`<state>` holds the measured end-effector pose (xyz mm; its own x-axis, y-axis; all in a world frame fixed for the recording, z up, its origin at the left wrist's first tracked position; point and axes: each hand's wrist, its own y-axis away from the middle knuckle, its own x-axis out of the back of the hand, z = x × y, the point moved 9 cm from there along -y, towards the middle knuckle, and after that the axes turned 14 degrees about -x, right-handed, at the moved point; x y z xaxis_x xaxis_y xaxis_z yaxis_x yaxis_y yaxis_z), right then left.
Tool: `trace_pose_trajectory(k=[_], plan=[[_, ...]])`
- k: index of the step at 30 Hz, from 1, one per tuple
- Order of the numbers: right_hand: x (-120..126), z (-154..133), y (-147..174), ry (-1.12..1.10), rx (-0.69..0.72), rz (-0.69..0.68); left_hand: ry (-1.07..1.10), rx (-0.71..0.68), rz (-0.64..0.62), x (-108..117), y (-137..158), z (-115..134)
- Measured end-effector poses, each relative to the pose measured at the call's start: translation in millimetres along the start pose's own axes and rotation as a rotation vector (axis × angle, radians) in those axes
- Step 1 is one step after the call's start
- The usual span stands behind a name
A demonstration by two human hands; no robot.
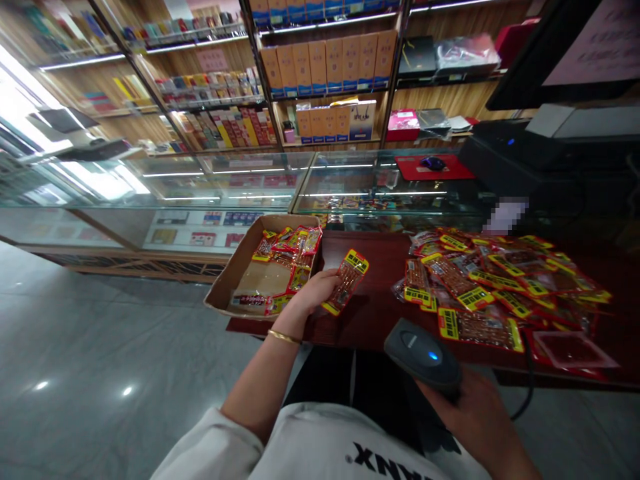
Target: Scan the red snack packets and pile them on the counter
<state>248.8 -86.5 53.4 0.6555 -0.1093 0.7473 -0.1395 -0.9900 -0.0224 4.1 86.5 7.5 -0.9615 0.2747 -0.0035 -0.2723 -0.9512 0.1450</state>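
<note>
My left hand (320,291) is closed on a snack packet (347,283) with red edges and yellow label bands, held over the dark red counter just right of a cardboard box (231,280). Several similar packets (295,245) lie inside that box, mostly along its back and right side. In my right hand (473,407) is a black barcode scanner (423,353) with a lit blue light, its head pointing up and left towards the held packet. A big heap of snack packets (475,273) covers the right part of the counter.
Behind the counter (383,267) stands a glass display case (240,180), with a computer mouse (433,163) on a red mat. A monitor (575,60) and dark equipment stand at the right. Shelves of boxes (330,63) line the wall. The scanner's cable (529,380) hangs over the counter's front edge.
</note>
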Motion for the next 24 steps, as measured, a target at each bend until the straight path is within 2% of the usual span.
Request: trace_pose_trajectory(k=[9, 13, 17, 19, 21, 24], plan=[[-1, -3, -3, -0.01, 0.002, -0.018, -0.058, -0.002, 0.043, 2, 8, 9], [0, -5, -3, -0.008, 0.036, -0.004, -0.001, 0.016, 0.003, 1, 2, 4], [2, 2, -3, -0.002, -0.007, 0.018, 0.058, 0.017, 0.01, -6, -1, 3], [3, 7, -3, -0.01, -0.032, 0.017, 0.096, -0.012, 0.031, -17, -6, 4], [7, 15, -1, -0.035, -0.066, 0.048, 0.143, -0.039, 0.006, -39, -16, 4], [21, 33, 5, -0.071, -0.146, 0.167, 0.219, -0.06, -0.131, -94, -42, 3]])
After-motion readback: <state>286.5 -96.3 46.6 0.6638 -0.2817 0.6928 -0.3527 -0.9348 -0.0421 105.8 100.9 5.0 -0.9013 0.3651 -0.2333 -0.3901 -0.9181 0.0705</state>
